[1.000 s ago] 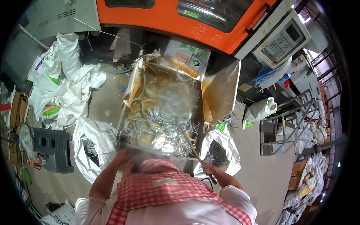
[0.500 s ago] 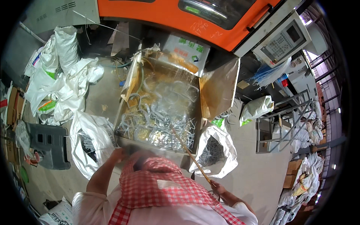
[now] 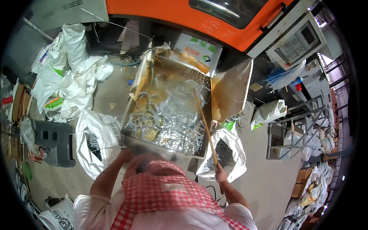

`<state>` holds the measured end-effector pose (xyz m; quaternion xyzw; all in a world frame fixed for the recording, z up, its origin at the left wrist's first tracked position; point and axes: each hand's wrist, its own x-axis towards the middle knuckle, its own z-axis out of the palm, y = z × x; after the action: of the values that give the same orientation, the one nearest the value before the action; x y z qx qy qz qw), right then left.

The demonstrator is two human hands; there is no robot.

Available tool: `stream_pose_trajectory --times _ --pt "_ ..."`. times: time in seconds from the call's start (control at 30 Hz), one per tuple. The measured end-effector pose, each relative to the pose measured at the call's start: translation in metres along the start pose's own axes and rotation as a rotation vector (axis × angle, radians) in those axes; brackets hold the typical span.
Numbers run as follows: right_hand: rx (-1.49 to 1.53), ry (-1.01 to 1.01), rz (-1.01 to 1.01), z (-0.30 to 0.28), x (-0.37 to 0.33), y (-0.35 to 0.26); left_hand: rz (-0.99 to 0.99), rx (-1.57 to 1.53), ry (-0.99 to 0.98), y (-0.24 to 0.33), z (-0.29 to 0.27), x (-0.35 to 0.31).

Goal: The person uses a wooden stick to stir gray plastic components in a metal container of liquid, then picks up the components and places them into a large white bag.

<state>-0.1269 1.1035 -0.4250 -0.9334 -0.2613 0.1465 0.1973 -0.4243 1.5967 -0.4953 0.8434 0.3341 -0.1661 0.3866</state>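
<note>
My right hand [image 3: 220,174] is closed round the lower end of a long thin wooden stick [image 3: 207,130]. The stick slants up over the right side of a metal-edged water tank [image 3: 165,148], its far tip among translucent plastic pieces [image 3: 174,105] in the rippling water. Many thin clear and whitish plastic strips lie in the tank's near half. My left hand [image 3: 124,155] is by the tank's near left corner; its fingers are blurred and partly hidden, and whether it touches the rim I cannot tell.
Open white sacks holding plastic strips stand left [image 3: 111,132] and right [image 3: 240,157] of the tank. A brown-stained board [image 3: 232,90] flanks it. Beyond is an orange machine [image 3: 153,9] with a control panel [image 3: 297,44]. A grey plastic stool [image 3: 57,143] and a metal frame [image 3: 293,132] stand farther out.
The stick's tip has moved away from me, from the near strips to the tank's far right part. My right hand has moved forward with it. The view has shifted slightly.
</note>
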Motion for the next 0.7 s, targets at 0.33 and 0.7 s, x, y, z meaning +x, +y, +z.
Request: stream_pose_trajectory --times 0.33,0.7 --pt "0.157 -0.223 0.220 0.042 0.099 -0.024 -0.153 -0.162 0.145 -0.013 -0.013 -0.052" --pt "-0.016 -0.464 0.151 0.064 0.110 -0.026 -0.247 -0.145 0.152 -0.010 0.030 -0.078"
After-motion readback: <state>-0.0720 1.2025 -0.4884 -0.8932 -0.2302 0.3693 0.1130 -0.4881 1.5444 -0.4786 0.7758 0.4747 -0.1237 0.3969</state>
